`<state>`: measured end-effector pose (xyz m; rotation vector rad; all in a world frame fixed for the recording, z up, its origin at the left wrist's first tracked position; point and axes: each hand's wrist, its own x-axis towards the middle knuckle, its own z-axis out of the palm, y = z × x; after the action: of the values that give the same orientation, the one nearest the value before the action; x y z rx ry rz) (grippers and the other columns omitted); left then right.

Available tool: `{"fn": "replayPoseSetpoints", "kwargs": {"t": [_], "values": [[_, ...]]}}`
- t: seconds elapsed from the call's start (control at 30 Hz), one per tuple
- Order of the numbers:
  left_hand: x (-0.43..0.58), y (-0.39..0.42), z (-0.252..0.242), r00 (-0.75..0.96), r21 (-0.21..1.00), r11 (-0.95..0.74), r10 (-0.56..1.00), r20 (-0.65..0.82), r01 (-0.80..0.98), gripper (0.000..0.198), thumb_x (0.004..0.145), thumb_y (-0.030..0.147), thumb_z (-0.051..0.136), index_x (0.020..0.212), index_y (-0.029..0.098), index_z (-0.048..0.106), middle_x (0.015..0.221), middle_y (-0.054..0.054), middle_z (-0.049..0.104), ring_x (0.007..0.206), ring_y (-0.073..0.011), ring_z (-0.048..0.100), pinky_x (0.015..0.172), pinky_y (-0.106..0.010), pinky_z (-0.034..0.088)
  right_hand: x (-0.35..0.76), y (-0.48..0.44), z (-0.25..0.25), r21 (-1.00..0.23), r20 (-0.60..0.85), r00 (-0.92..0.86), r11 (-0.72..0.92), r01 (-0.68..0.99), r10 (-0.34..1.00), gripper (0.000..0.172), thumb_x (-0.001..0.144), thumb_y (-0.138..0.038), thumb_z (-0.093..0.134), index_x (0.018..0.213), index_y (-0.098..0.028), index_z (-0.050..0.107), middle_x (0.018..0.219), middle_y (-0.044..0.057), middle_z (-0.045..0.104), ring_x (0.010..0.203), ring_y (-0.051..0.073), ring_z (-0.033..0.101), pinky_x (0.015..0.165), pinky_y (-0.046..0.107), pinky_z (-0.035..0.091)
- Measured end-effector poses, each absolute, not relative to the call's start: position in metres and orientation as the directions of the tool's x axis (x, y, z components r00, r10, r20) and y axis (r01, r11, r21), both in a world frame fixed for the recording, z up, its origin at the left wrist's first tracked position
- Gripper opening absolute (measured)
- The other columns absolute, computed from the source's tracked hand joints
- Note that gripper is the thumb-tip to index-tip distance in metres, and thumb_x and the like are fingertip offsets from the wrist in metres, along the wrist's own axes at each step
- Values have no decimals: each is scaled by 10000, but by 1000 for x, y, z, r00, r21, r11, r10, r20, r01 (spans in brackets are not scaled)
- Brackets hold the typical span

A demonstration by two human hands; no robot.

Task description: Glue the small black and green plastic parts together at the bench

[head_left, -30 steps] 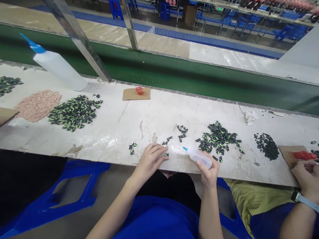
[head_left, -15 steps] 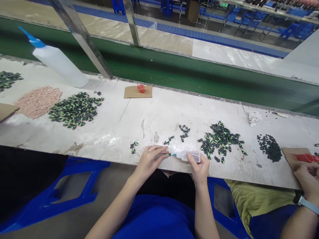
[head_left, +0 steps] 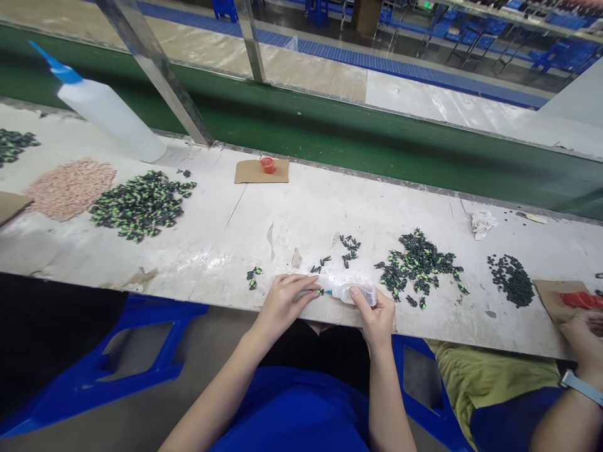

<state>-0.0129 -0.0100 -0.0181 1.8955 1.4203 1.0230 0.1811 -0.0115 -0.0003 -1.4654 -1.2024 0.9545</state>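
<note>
My left hand [head_left: 284,301] pinches a small black-and-green piece [head_left: 320,292] at its fingertips, over the front edge of the white table [head_left: 211,238]. My right hand [head_left: 379,314] is closed around a small clear squeeze bottle [head_left: 348,294], tilted on its side. Its thin blue-based tip points left and meets or nearly meets the piece; I cannot tell which. Just beyond my fingers lie several small black parts [head_left: 349,251]. A few black-and-green pieces [head_left: 253,278] are left of my left hand, and a larger pile of them [head_left: 419,263] is to the right.
At the back left stands a big white bottle [head_left: 113,119] with a blue nozzle. Near it are a pink pile [head_left: 73,188] and another black-and-green pile [head_left: 139,204]. A red cup [head_left: 267,164] sits on cardboard. At right, a co-worker's hand [head_left: 584,336] is near black bits [head_left: 511,279].
The squeeze bottle and my right hand have shifted very slightly left. My left hand keeps its pinch in nearly the same place. The co-worker's hand at right has moved a little.
</note>
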Motion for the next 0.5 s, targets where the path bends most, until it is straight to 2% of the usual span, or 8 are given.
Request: {"fn": "replayPoseSetpoints", "kwargs": {"t": [0.2, 0.5], "values": [[-13, -10, -20, 160, 776, -297, 955, 250, 556, 252, 837, 253, 670, 1088, 251, 656, 880, -12, 776, 918, -222, 705, 829, -376, 466, 182, -12, -2, -980, -2, 239, -50, 191, 971, 265, 725, -391, 685, 620, -148, 698, 550, 16, 620, 523, 146, 531, 504, 254, 433], [-13, -11, -22, 163, 743, -341, 938, 305, 576, 229, 862, 277, 650, 1087, 235, 644, 879, -7, 777, 915, -211, 706, 827, -375, 478, 181, -11, 3, -974, 1, 201, -45, 223, 980, 265, 712, -389, 682, 589, -155, 688, 531, 12, 608, 511, 143, 520, 483, 246, 420]]}}
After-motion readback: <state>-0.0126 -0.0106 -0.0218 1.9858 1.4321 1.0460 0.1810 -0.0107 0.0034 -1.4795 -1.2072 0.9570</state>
